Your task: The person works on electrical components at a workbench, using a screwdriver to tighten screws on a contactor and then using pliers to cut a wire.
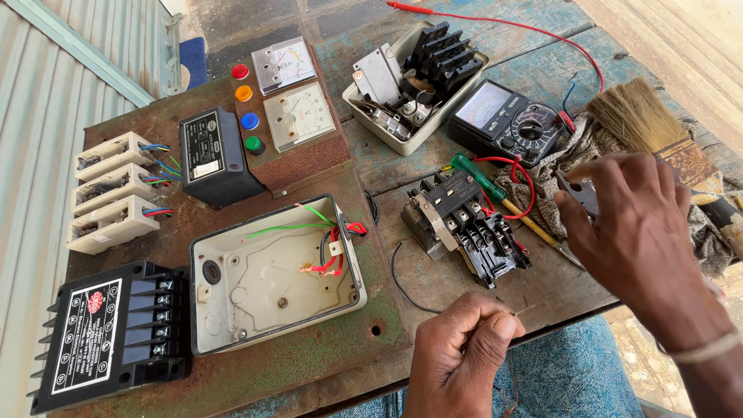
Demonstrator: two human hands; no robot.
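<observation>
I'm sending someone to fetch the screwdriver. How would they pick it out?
Start at the black multimeter on the wooden bench. Just below it, beside the black contactor, lies the screwdriver, crossed by a red lead. Its translucent green handle is unlike anything nearby.

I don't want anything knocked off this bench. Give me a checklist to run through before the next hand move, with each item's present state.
1. Left hand pinches the thin black wire: ok.
2. Right hand has a firm hold on the small metal tool: cannot tell, mostly hidden.
3. Black contactor sits flat on the wooden table: ok.
4. Green-handled screwdriver lies clear of the contactor: not ok, it lies right beside it.
5. Red lead free of tangles: not ok, it loops over the screwdriver.
</observation>
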